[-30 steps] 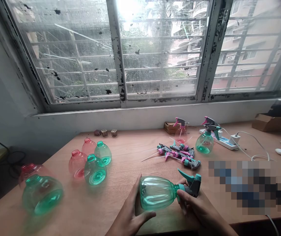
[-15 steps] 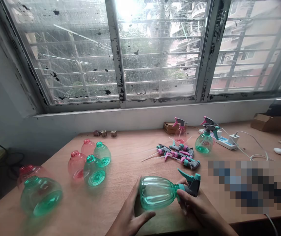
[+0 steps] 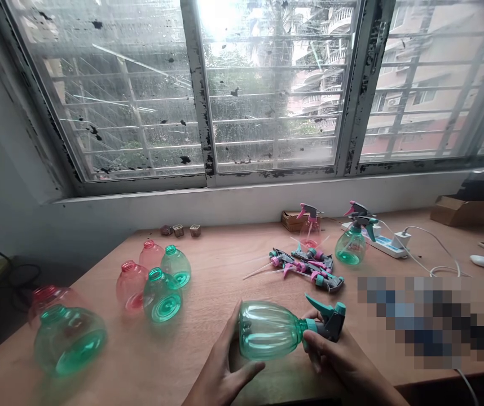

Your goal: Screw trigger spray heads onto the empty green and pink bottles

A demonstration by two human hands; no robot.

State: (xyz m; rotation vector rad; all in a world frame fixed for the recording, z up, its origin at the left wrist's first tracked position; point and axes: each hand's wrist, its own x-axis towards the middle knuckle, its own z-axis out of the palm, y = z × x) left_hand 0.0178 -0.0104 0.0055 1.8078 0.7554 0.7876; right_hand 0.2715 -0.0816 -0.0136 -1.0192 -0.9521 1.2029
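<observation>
Our left hand (image 3: 220, 375) cups the body of a green plastic spray bottle (image 3: 269, 330), fingers spread, while our right hand (image 3: 341, 361) closes around its neck below the teal trigger sprayer (image 3: 333, 321). The bottle lies between the hands, over the wooden counter (image 3: 208, 270); loose sprayers (image 3: 307, 265) lie ahead, sprayerless bottles (image 3: 162, 296) leftward.

Left hand (image 3: 224, 369) spread and cupped, right hand (image 3: 335, 361) curled tighter, the two facing each other, low in view.
</observation>
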